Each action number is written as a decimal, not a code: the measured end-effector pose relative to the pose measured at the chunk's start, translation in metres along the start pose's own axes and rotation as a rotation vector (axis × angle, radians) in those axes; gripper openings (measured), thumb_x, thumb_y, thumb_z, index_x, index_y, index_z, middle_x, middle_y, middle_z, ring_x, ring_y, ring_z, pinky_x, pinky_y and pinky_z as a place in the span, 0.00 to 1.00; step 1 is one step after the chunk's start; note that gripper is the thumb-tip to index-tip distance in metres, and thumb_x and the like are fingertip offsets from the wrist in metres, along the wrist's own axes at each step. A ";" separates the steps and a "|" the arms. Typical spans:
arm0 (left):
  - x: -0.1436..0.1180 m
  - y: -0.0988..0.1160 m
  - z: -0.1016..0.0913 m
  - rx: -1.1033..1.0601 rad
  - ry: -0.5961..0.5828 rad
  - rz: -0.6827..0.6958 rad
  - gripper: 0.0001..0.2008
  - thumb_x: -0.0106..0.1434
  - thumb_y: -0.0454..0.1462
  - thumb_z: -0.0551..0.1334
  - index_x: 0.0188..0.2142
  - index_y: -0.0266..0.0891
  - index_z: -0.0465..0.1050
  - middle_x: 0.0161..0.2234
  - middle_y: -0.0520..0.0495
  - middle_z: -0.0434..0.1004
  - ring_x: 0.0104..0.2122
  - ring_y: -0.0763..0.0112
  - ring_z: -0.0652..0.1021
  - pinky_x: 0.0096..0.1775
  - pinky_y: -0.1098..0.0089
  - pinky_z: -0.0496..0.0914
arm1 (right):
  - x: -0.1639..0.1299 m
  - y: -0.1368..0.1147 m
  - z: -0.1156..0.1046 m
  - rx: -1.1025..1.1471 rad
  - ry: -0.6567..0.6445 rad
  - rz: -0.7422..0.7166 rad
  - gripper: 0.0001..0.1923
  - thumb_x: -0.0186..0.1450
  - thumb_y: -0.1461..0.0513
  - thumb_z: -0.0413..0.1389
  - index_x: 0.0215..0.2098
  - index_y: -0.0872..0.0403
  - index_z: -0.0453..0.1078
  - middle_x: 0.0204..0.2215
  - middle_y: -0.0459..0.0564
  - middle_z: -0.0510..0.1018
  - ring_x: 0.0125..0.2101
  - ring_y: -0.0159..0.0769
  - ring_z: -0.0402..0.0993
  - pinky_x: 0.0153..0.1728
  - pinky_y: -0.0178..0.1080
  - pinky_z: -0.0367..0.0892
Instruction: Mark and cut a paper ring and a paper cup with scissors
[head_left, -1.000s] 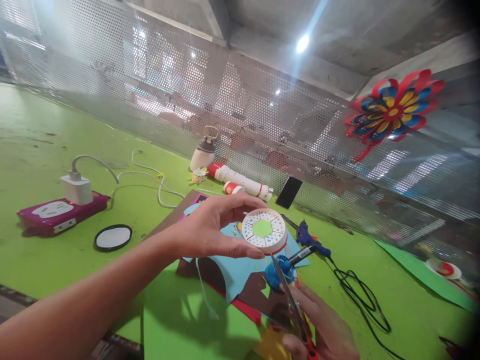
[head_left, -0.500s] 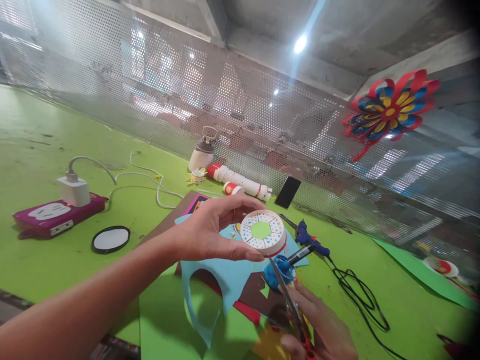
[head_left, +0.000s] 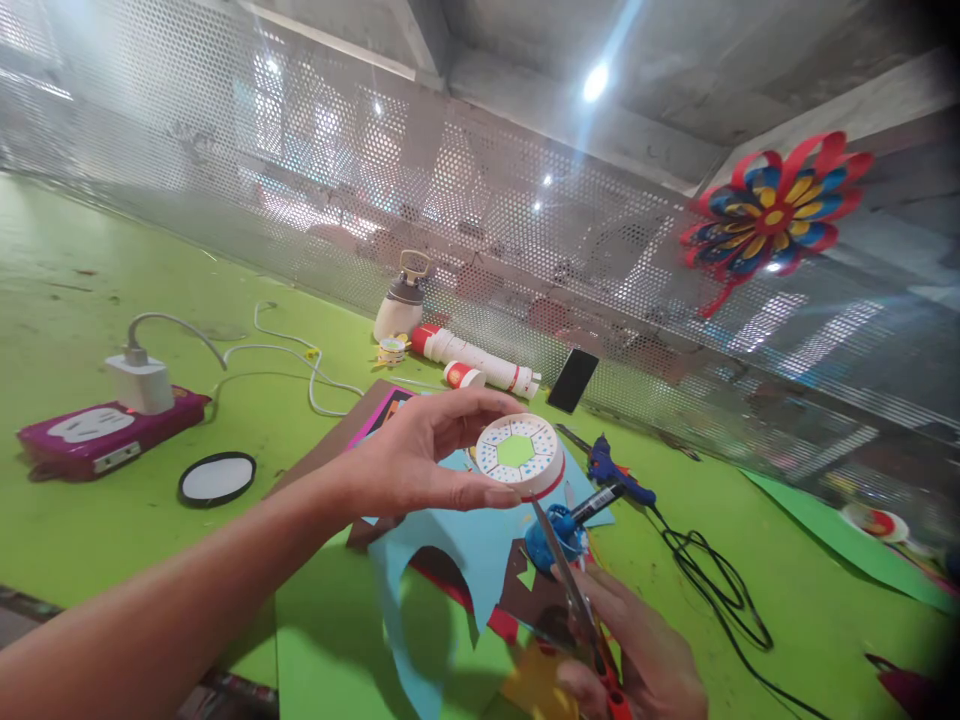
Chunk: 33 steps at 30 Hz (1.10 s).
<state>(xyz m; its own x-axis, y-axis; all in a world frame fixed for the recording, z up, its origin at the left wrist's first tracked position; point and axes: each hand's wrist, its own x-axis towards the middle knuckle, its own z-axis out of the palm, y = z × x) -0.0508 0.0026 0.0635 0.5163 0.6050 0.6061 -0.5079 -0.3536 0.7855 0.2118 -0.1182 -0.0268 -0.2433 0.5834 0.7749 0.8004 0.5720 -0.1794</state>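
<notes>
Between the thumb and fingers of my left hand [head_left: 427, 455] is a paper cup [head_left: 519, 450], its base turned toward me. The base carries a green hexagon and white sections with blue dots, and red shows along its lower edge. My right hand [head_left: 637, 640] grips red-handled scissors [head_left: 570, 575], their blades pointing up at the cup's near edge; I cannot tell whether they touch it. Underneath lies a light blue paper sheet [head_left: 442, 545] with a round cutout. A blue container [head_left: 553, 540] with a black marker [head_left: 598, 503] sits just beyond the scissors.
A blue glue gun [head_left: 619, 470] with a coiled black cord lies to the right. At the back are a phone [head_left: 573, 380], stacked paper cups [head_left: 480, 362] and a jug [head_left: 400, 308]. On the left are a purple power strip [head_left: 112, 430] and a black-rimmed disc [head_left: 217, 479].
The light blue paper under my hands has shifted, and its cut strip hangs differently. The cup and scissors stay close together, with only a slight shift of the whole view.
</notes>
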 end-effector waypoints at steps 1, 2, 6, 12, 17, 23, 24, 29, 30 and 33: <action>0.000 -0.001 0.000 -0.007 0.003 -0.001 0.26 0.49 0.35 0.77 0.48 0.39 0.75 0.46 0.42 0.80 0.48 0.57 0.78 0.51 0.60 0.72 | 0.001 -0.001 0.000 0.005 0.002 -0.001 0.25 0.68 0.44 0.53 0.53 0.51 0.74 0.45 0.60 0.84 0.45 0.50 0.82 0.38 0.41 0.78; 0.000 -0.001 0.000 -0.012 0.002 0.002 0.26 0.48 0.35 0.77 0.48 0.39 0.76 0.46 0.43 0.80 0.48 0.58 0.78 0.51 0.60 0.72 | 0.001 -0.001 -0.001 0.009 0.003 -0.001 0.24 0.69 0.45 0.53 0.53 0.51 0.73 0.45 0.59 0.84 0.45 0.50 0.82 0.40 0.42 0.77; 0.001 -0.001 0.000 -0.016 -0.016 0.011 0.25 0.50 0.34 0.76 0.48 0.38 0.76 0.45 0.43 0.79 0.48 0.61 0.78 0.52 0.62 0.72 | 0.000 -0.002 -0.002 0.009 -0.023 0.011 0.24 0.69 0.44 0.53 0.54 0.49 0.73 0.46 0.56 0.85 0.46 0.46 0.81 0.45 0.40 0.75; 0.001 0.000 0.001 -0.032 -0.018 0.017 0.23 0.51 0.33 0.75 0.47 0.38 0.76 0.44 0.45 0.79 0.47 0.63 0.78 0.50 0.64 0.72 | -0.004 -0.001 -0.002 -0.013 -0.027 0.042 0.24 0.68 0.44 0.54 0.55 0.47 0.73 0.46 0.54 0.85 0.45 0.47 0.82 0.44 0.41 0.76; 0.000 -0.001 0.002 -0.063 0.005 -0.033 0.24 0.51 0.34 0.76 0.47 0.37 0.76 0.44 0.45 0.79 0.46 0.64 0.78 0.50 0.65 0.72 | -0.002 -0.003 0.001 0.019 -0.024 0.037 0.22 0.70 0.46 0.52 0.56 0.45 0.71 0.45 0.52 0.85 0.44 0.44 0.82 0.39 0.37 0.76; 0.001 -0.001 0.003 -0.137 0.003 -0.063 0.23 0.51 0.32 0.76 0.47 0.37 0.77 0.42 0.47 0.80 0.44 0.70 0.79 0.49 0.71 0.71 | 0.000 -0.007 0.003 0.000 0.024 0.033 0.21 0.71 0.47 0.51 0.54 0.49 0.72 0.42 0.54 0.85 0.44 0.45 0.82 0.45 0.40 0.75; 0.001 -0.001 0.003 -0.146 0.004 -0.064 0.22 0.51 0.32 0.75 0.47 0.37 0.77 0.42 0.48 0.80 0.44 0.70 0.79 0.48 0.72 0.71 | 0.000 -0.008 0.004 0.010 0.029 0.031 0.21 0.71 0.48 0.51 0.54 0.49 0.72 0.42 0.54 0.85 0.43 0.44 0.82 0.45 0.40 0.75; 0.002 0.000 0.005 -0.188 0.025 -0.099 0.22 0.50 0.32 0.76 0.46 0.37 0.78 0.41 0.49 0.82 0.42 0.73 0.80 0.47 0.74 0.72 | 0.003 -0.008 0.004 0.056 0.013 0.015 0.21 0.71 0.47 0.52 0.55 0.48 0.72 0.43 0.54 0.84 0.39 0.41 0.82 0.40 0.37 0.75; 0.002 0.000 0.006 -0.194 0.028 -0.106 0.22 0.50 0.32 0.76 0.45 0.37 0.78 0.40 0.50 0.82 0.42 0.74 0.80 0.47 0.74 0.72 | 0.002 -0.008 0.004 0.050 0.014 0.017 0.21 0.71 0.47 0.52 0.55 0.48 0.72 0.43 0.54 0.84 0.39 0.41 0.82 0.40 0.37 0.75; 0.002 -0.001 0.007 -0.219 0.040 -0.123 0.21 0.50 0.32 0.77 0.44 0.38 0.79 0.40 0.51 0.83 0.41 0.75 0.80 0.46 0.76 0.73 | 0.000 -0.006 0.003 0.023 0.021 0.026 0.21 0.71 0.47 0.52 0.55 0.48 0.72 0.39 0.53 0.85 0.35 0.41 0.82 0.43 0.39 0.74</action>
<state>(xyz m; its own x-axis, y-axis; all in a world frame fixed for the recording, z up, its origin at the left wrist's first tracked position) -0.0447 -0.0013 0.0649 0.5577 0.6635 0.4987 -0.5823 -0.1154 0.8047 0.2053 -0.1199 -0.0280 -0.2106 0.5859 0.7825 0.7932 0.5703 -0.2135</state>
